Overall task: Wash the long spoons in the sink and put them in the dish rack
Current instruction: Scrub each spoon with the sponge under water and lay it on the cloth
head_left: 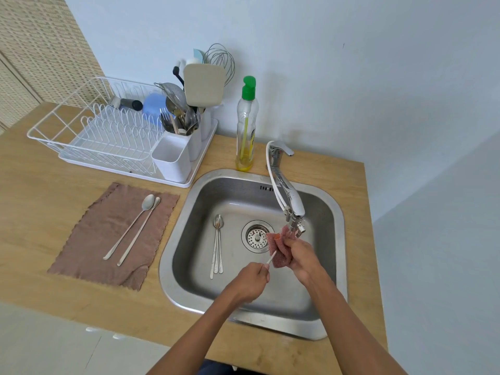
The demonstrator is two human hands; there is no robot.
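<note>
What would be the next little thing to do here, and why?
Probably draw the spoon back through the pink mesh scrubber. The left hand pinches its handle, the right hand wraps the scrubber round its far end under the faucet, and more spoons wait in the sink.

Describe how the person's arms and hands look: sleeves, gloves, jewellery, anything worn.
Both forearms are bare up to the bottom edge of the picture, with no sleeve in view. The left hand and right hand wear no gloves. No watch, bracelet or ring can be seen. Nails are too small to judge.
</note>
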